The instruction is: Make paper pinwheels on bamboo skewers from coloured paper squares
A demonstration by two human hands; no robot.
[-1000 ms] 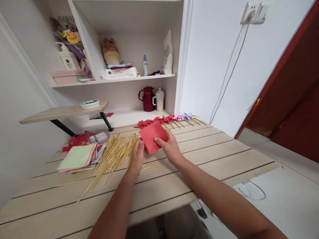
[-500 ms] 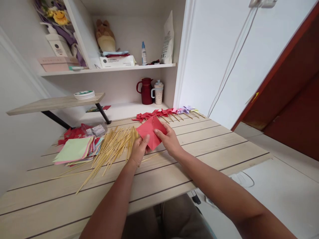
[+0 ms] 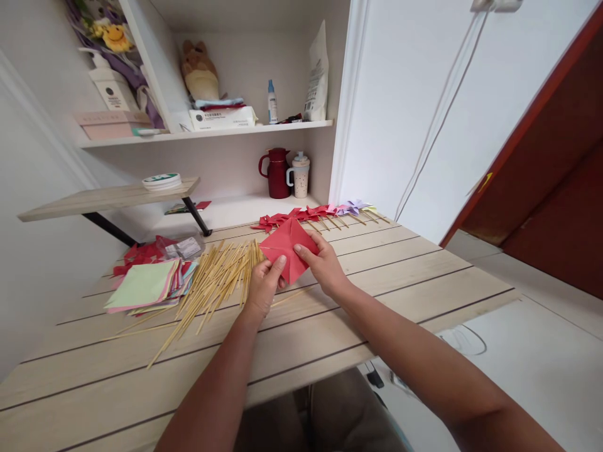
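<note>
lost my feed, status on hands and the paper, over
Left hand and right hand both pinching red paper above table. Wooden sticks just left. Nothing blocking.

You had almost nothing legible before you. The white pump bottle [image 3: 109, 88] on the upper left shelf carried a small dark round mark and lines of print, too small to read. The flat white rectangular packet [image 3: 222, 117] under the brown plush toy bore a dark dot and a line of dark characters along its front, blurred past reading. The tall white standing pouch [image 3: 316, 78] on the same shelf showed grey print that could not be made out. The round white tin with a green band [image 3: 161, 181] on the small wooden side shelf had markings, also unreadable. No numbers or signs could be read.
</note>
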